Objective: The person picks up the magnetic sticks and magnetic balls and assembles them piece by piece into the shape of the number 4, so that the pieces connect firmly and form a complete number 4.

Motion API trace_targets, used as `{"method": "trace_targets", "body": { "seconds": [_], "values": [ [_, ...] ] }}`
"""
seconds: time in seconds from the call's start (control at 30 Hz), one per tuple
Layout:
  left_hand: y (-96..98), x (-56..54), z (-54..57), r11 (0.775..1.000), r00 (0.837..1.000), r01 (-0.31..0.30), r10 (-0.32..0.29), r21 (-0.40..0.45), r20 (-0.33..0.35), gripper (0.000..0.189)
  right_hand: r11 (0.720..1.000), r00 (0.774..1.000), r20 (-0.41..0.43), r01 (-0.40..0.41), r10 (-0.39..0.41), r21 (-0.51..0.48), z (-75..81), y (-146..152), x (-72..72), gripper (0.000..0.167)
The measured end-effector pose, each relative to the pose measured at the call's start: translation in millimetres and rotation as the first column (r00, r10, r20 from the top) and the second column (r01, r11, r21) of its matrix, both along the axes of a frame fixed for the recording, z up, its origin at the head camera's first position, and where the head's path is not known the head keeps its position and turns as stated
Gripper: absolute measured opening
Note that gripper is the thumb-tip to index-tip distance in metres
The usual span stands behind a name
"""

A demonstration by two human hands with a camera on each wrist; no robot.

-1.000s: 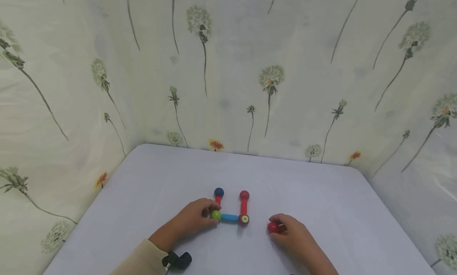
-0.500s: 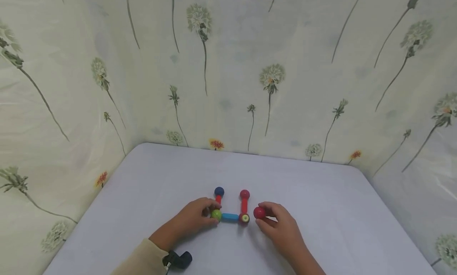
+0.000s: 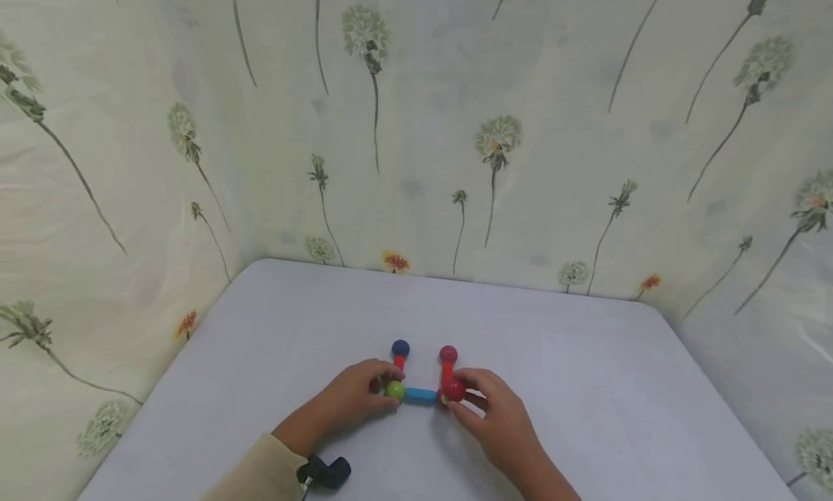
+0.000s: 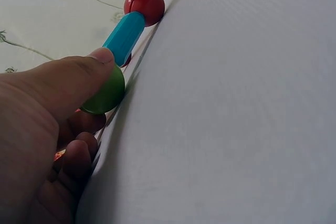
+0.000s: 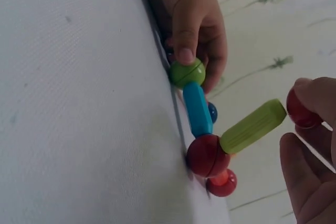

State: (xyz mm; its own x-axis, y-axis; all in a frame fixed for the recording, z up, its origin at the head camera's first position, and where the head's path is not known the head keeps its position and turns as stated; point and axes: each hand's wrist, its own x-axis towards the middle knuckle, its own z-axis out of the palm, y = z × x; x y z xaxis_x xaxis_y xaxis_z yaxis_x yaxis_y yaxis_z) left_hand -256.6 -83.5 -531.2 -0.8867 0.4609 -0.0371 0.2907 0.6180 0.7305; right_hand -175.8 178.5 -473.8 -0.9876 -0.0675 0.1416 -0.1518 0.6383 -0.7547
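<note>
A frame of coloured balls and sticks lies on the table. My left hand (image 3: 354, 392) pinches its green ball (image 3: 395, 392) between thumb and fingers. From there a blue stick (image 3: 420, 395) runs to a red corner ball (image 5: 205, 156), where a yellow-green stick (image 5: 254, 127) stands up. At the top end of that stick, my right hand (image 3: 497, 418) pinches another red ball (image 3: 453, 390); whether they touch I cannot tell. Red sticks lead back to a dark blue ball (image 3: 400, 348) and a far red ball (image 3: 447, 353).
A white cloth covers the table (image 3: 312, 306). Behind and beside it hangs a curtain (image 3: 416, 125) with a dandelion print. By the left sleeve (image 3: 260, 472) is a black device (image 3: 328, 473) on the wrist.
My right hand has carried the red ball leftward and up, from beside the frame to above its red corner ball. The left hand stays on the green ball.
</note>
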Motion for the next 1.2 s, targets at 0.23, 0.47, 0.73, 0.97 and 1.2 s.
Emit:
{"method": "trace_targets", "body": {
  "seconds": [0.23,0.47,0.73,0.97,1.2],
  "values": [
    [0.8,-1.8,-0.5,1.000,1.000,0.004,-0.004,0.005,-0.009,0.041,0.997,0.997,0.023,-0.074,0.074,-0.005,-5.1,2,0.4,0.045],
    [2.5,-1.2,-2.3,1.000,1.000,0.006,-0.006,0.007,-0.006,0.041,0.965,0.955,0.155,-0.261,0.253,0.037,-8.2,15,0.9,0.044],
    [0.0,-1.5,-3.9,1.000,1.000,0.004,-0.004,0.001,-0.024,0.041,0.908,0.900,0.308,-0.375,0.309,0.185,-25.4,17,1.9,0.036],
    [0.6,-1.1,-4.2,1.000,1.000,0.012,-0.012,0.010,-0.009,0.040,0.938,0.906,0.337,-0.318,0.258,0.137,-33.5,23,-4.8,0.045],
    [0.7,-1.6,-2.0,1.000,1.000,-0.009,0.009,0.002,-0.004,0.040,0.986,0.941,0.339,-0.058,0.002,0.155,-21.9,16,-29.9,0.082]
  ]
}}
